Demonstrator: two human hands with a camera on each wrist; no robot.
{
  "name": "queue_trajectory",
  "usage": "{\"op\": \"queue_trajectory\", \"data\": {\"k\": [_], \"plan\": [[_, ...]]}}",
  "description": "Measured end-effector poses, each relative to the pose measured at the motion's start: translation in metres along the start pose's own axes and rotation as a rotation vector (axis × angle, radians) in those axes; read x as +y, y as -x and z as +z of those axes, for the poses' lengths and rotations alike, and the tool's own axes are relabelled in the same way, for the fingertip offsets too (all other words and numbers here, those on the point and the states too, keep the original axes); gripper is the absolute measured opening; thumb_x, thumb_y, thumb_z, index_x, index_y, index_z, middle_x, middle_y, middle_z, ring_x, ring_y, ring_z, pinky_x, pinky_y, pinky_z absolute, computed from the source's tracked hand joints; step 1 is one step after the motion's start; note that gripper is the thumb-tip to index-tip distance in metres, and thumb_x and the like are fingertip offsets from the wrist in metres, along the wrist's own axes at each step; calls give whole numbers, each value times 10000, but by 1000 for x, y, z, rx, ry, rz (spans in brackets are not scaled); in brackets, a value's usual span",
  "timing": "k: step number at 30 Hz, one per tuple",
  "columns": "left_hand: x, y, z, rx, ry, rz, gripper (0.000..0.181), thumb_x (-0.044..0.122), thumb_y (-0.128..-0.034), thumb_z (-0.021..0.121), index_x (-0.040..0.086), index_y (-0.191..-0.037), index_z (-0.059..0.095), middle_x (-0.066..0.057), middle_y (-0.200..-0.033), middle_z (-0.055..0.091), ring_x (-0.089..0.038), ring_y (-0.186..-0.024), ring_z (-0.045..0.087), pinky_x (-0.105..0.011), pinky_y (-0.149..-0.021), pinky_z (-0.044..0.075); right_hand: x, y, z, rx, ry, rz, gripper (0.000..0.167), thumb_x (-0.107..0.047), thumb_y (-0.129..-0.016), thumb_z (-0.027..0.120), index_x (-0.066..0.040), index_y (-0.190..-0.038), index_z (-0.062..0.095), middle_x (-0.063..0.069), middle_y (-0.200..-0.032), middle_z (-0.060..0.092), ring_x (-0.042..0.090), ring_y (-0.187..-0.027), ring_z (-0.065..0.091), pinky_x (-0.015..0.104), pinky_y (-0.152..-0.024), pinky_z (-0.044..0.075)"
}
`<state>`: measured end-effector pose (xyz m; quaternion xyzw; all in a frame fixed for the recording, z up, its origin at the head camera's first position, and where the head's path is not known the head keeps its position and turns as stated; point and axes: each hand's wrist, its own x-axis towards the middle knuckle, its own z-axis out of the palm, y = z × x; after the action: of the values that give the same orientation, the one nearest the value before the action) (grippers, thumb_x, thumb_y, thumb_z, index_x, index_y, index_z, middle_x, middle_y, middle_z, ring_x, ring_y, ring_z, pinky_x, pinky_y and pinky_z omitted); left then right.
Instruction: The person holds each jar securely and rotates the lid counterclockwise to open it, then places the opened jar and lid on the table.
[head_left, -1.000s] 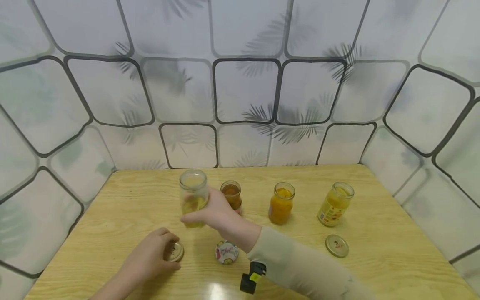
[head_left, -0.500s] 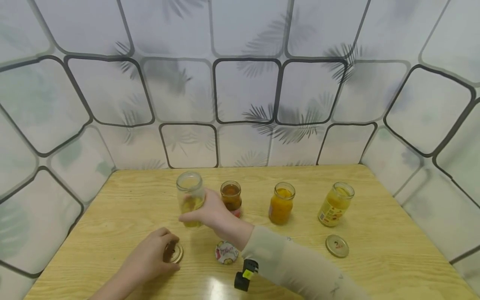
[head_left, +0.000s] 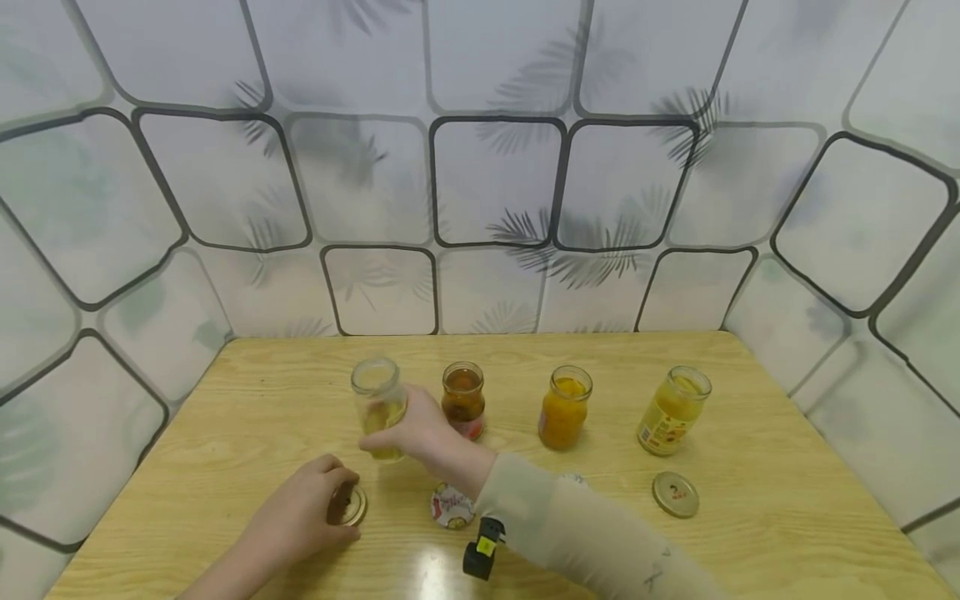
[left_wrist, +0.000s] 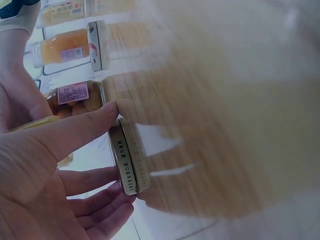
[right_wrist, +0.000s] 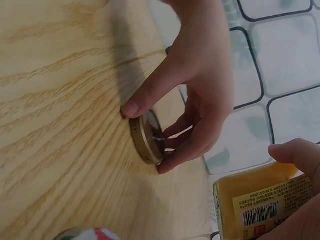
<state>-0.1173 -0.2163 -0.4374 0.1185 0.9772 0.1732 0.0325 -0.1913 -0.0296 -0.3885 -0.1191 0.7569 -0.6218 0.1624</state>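
My right hand [head_left: 423, 429] grips an uncapped glass jar [head_left: 375, 392] with yellow contents low inside. The right wrist view shows this jar's yellow barcode label [right_wrist: 260, 212]; whether its base touches the table I cannot tell. In front of it and to the left, my left hand [head_left: 296, 512] holds a gold jar lid [head_left: 355, 505] by its rim at the tabletop. In the left wrist view, the thumb is on one side of the lid [left_wrist: 124, 160] and the fingers on the other. Part of the lid is hidden by the hand in the head view.
Right of the held jar stand three open jars: a dark brown one [head_left: 463, 402], an orange one [head_left: 564, 410] and a yellow one [head_left: 672, 412]. A patterned lid [head_left: 452, 507] and a gold lid [head_left: 676, 494] lie on the wooden table [head_left: 780, 500]. Another lid [head_left: 573, 479] is mostly behind the right sleeve.
My right hand has moved slightly left and lowered the jar, which shows more of the brown jar beside it. My left hand has stayed in place on the gold lid.
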Motion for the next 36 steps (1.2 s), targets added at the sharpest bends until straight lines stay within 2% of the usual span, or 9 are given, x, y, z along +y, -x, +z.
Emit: {"op": "queue_trajectory", "data": {"k": [8, 14, 18, 26, 32, 36], "plan": [[0, 0, -1, -7, 0, -2, 691, 321, -634, 1031, 15, -1184, 746, -4, -1084, 664, -138, -977, 633, -432, -919, 613, 17, -10, 6, 6, 71, -25, 456, 30, -731, 922, -101, -1119, 720, 6, -1079, 754, 62, -953, 649, 222, -893, 567], [1, -2, -1, -11, -3, -5, 703, 329, -636, 1032, 16, -1197, 745, -7, -1096, 666, -144, -986, 637, -439, -934, 610, 24, -17, 10, -17, 142, -67, 494, -10, -735, 939, -63, -1171, 713, 11, -1102, 767, 33, -950, 650, 199, -900, 553], [2, -2, -1, -10, -9, 1, 710, 338, -634, 1033, 18, -1199, 746, 3, -1093, 663, -124, -972, 625, -427, -923, 610, 27, -20, 12, -40, 146, -83, 518, -17, -748, 939, -50, -1208, 703, 22, -1120, 762, 35, -959, 645, 195, -899, 545], [2, -1, -1, 7, -12, 21, 723, 343, -626, 1033, 15, -1204, 747, 10, -1080, 659, -112, -957, 615, -421, -916, 608, 35, -21, 15, -73, 177, -44, 473, -61, -763, 950, -80, -1149, 677, -4, -1078, 719, 45, -953, 614, 209, -906, 525], [2, -1, 0, 7, -9, 17, 713, 347, -631, 1031, 22, -1200, 749, 10, -1082, 660, -119, -967, 621, -429, -924, 604, 41, -24, 17, -79, 173, -46, 523, -71, -767, 951, -71, -1199, 657, -3, -1090, 720, 55, -982, 629, 237, -972, 528], [2, 0, 0, 16, -16, 24, 694, 343, -632, 1029, 28, -1185, 751, 11, -1078, 658, -133, -982, 630, -443, -939, 602, 45, -29, 20, -89, 170, -46, 516, -88, -769, 955, -82, -1188, 653, -31, -1042, 711, 33, -935, 612, 214, -925, 523]]}}
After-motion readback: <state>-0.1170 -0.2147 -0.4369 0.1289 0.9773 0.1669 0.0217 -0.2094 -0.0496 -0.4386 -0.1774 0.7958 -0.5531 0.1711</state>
